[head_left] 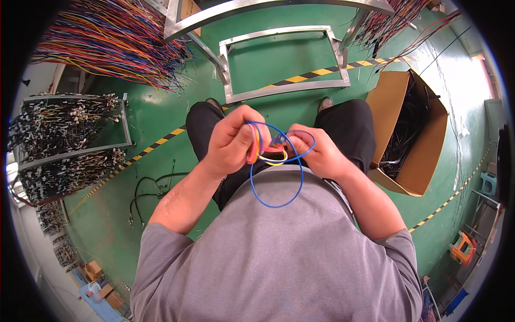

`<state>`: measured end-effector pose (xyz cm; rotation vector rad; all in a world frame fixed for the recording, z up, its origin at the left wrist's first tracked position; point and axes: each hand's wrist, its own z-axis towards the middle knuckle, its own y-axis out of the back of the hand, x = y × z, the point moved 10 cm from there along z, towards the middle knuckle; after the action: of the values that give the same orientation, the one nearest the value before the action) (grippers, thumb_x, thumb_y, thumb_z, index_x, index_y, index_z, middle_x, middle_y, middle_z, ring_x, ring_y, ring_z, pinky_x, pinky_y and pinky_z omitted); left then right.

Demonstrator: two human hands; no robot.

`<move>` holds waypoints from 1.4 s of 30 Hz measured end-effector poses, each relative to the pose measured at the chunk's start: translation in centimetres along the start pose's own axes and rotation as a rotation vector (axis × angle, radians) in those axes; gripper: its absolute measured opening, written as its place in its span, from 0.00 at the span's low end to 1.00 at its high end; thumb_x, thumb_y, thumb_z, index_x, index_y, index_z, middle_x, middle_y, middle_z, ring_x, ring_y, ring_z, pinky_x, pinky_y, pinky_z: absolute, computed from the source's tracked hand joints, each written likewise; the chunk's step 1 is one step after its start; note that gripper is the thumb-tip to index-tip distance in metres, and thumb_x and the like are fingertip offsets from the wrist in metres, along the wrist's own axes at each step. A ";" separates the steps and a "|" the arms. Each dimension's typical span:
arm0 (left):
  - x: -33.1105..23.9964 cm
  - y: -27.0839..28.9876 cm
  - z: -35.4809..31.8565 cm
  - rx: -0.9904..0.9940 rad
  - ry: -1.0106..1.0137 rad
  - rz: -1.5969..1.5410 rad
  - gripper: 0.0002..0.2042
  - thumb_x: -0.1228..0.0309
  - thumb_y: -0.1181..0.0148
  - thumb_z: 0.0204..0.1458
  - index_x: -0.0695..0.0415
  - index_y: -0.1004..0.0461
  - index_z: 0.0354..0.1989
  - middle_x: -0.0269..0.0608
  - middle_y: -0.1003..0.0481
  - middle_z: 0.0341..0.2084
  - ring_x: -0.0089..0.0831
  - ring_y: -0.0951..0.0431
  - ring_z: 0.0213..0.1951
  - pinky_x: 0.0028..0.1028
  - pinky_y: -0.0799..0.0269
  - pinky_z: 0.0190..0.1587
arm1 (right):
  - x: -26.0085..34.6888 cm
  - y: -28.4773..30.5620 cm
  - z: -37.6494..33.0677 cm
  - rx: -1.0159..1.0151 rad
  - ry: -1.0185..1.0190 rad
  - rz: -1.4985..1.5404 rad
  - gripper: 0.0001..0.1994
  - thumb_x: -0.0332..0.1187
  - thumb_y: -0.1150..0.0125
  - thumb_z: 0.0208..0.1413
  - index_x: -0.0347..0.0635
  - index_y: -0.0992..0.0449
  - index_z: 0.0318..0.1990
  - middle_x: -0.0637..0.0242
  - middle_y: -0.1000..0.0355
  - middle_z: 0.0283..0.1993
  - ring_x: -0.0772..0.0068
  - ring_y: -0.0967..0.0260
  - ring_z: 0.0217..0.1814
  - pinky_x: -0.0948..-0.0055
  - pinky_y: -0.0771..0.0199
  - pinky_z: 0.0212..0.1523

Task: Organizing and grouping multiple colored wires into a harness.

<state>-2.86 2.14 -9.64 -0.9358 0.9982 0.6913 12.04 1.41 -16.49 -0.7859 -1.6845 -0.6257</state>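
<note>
Both hands meet in front of my lap around a small bundle of coloured wires (276, 206), with blue, red, yellow and white strands. My left hand (236, 138) is closed on the bundle's left side, thumb and fingers pressed on the red and yellow strands. Close beside it, my right hand (320, 153) pinches the right side, near a small bluish piece at the wires' crossing that I cannot make out. A blue wire loops over both hands, and another loop of it hangs down in front of my grey shirt. The right fingertips are partly hidden by the wires.
A metal frame (284, 98) stands ahead on the green floor. Long coloured wires (112, 40) hang at the far left, above racks of dark harnesses (64, 126). At right sits an open cardboard box (389, 102) of black cables. A loose black harness (137, 196) lies left of me.
</note>
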 end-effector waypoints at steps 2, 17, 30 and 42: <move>0.0 1.1 0.6 -0.024 -0.084 -0.013 0.14 0.60 0.51 0.77 0.61 0.30 0.47 0.38 0.25 0.30 0.21 0.29 0.29 0.23 0.31 0.33 | -1.5 0.0 -0.4 -0.076 -0.034 0.181 0.12 0.38 0.44 0.76 0.38 0.25 0.43 0.67 0.25 0.40 0.73 0.27 0.45 0.70 0.26 0.51; -1.0 4.7 4.9 -0.360 0.183 0.509 0.10 0.68 0.45 0.75 0.61 0.23 0.42 0.30 0.16 0.31 0.14 0.33 0.23 0.20 0.36 0.27 | 1.4 5.3 -0.7 -0.439 0.447 -0.352 0.15 0.18 0.35 0.58 0.40 0.19 0.52 0.65 0.21 0.59 0.70 0.25 0.58 0.68 0.27 0.62; -5.3 1.7 8.4 -0.210 0.070 0.901 0.07 0.70 0.38 0.69 0.61 0.20 0.42 0.39 0.15 0.28 0.23 0.20 0.24 0.27 0.26 0.28 | 3.0 0.1 4.8 -0.386 0.162 0.447 0.13 0.23 0.29 0.64 0.35 0.23 0.53 0.68 0.21 0.47 0.78 0.22 0.51 0.71 0.19 0.55; -5.8 0.0 10.6 0.026 -0.146 1.111 0.10 0.66 0.34 0.66 0.61 0.19 0.44 0.41 0.16 0.30 0.27 0.21 0.30 0.30 0.25 0.35 | 2.6 0.5 2.6 -0.310 0.049 0.935 0.10 0.33 0.32 0.68 0.42 0.23 0.51 0.65 0.19 0.39 0.74 0.22 0.34 0.74 0.24 0.33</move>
<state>-1.01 11.23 -1.85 -0.2204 1.3640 1.6289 10.36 4.14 -14.55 -1.6154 -0.9989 -0.2292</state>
